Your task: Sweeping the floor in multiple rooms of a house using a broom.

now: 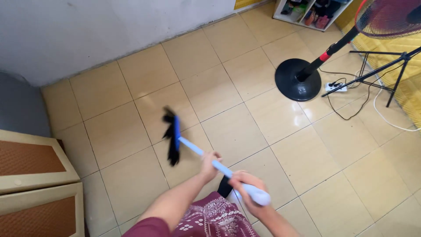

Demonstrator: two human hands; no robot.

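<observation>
A tiled floor [245,87] of pale beige squares is seen from above, bordered by a white wall [109,26] at the top. At the left edge a cream cabinet [35,175] with brown woven panels is placed against the wall. A standing fan [302,79] with a round black base is set on the tiles at the upper right, its red-rimmed head cut off by the frame. Just beside it a black tripod [377,72] is spread, and a white power strip [337,87] with trailing cables is laid between the two. A white shelf [307,11] filled with shoes is visible at the top.

A broom [193,147] with a light blue handle is held slanted across the middle of the view, its black bristle head resting on the tiles, well ahead of both hands. The handle is gripped partway down by the left hand [209,163], whose fingers are wrapped around it. The white end of the handle is clasped by the right hand [245,186], fingers closed over it, nearer the body. A maroon patterned garment [210,217] is seen below the hands.
</observation>
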